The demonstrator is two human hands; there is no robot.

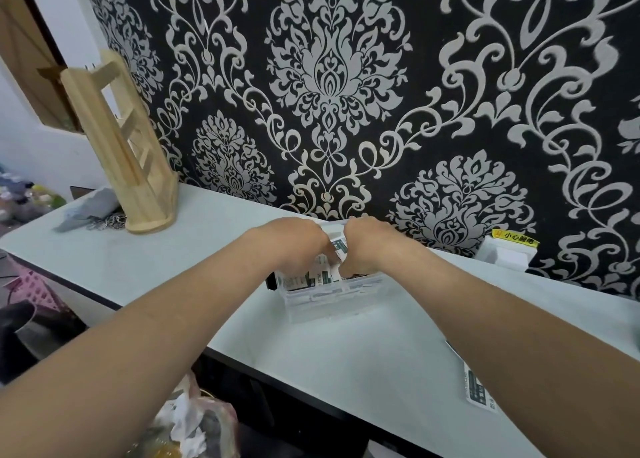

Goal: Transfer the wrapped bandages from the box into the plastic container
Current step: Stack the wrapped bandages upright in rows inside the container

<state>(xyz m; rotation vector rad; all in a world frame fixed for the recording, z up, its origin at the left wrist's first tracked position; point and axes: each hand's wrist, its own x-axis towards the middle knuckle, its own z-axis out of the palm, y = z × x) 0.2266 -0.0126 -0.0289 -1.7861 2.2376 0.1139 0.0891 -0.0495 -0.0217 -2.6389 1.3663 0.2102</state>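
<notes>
Both hands down in clear plastic container (332, 301) on pale table (346, 371). Wrapped bandages (304, 279) lie inside container, just below hands. One packet (341, 246) stands between left hand (294, 243) and right hand (367, 246); left fingertips (333, 257) touch it. Fingers mostly hidden, so cannot tell either hand's grip. Box (479, 388) half under right forearm, well apart from container.

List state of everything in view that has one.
plastic container: open, holding bandages.
wrapped bandages: in the container, one sticking up between the hands.
left hand: fingers down in container, grip unclear.
right hand: fingers down in container, grip unclear.
box: flat on table, partly under right forearm.
wooden rack: upright.
</notes>
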